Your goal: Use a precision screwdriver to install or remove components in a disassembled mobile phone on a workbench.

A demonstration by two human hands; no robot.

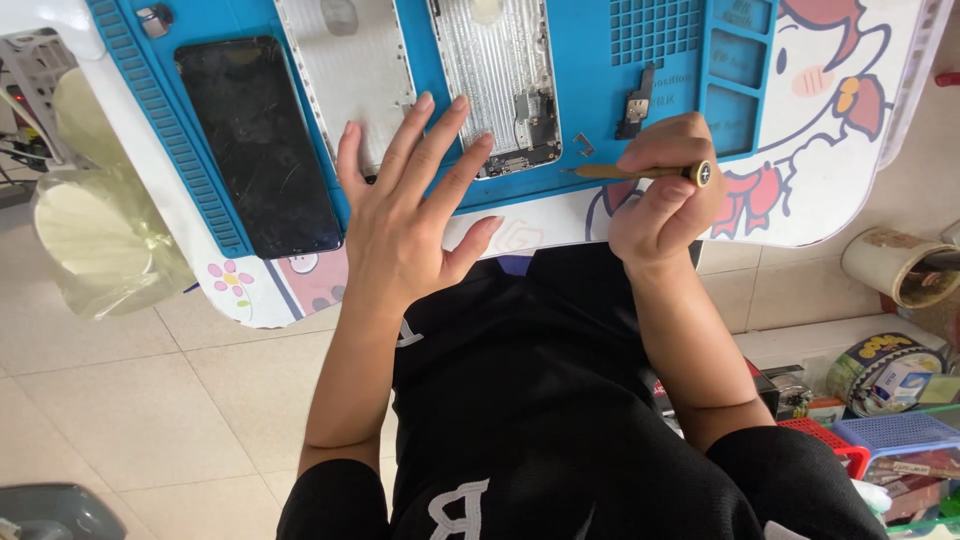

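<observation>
— 2 hands over the blue mat (590, 60)?
— Yes. Left hand (405, 215) spread flat, released, fingertips by the opened phone (497, 80). Right hand (665, 195) grips a screwdriver (635, 172), tip pointing at that phone on the table (850, 150).

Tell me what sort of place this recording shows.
Probably a small home or informal phone-repair spot: a blue repair mat holding an opened phone chassis and a detached dark screen, on a cartoon-printed table over a tiled floor.
</observation>
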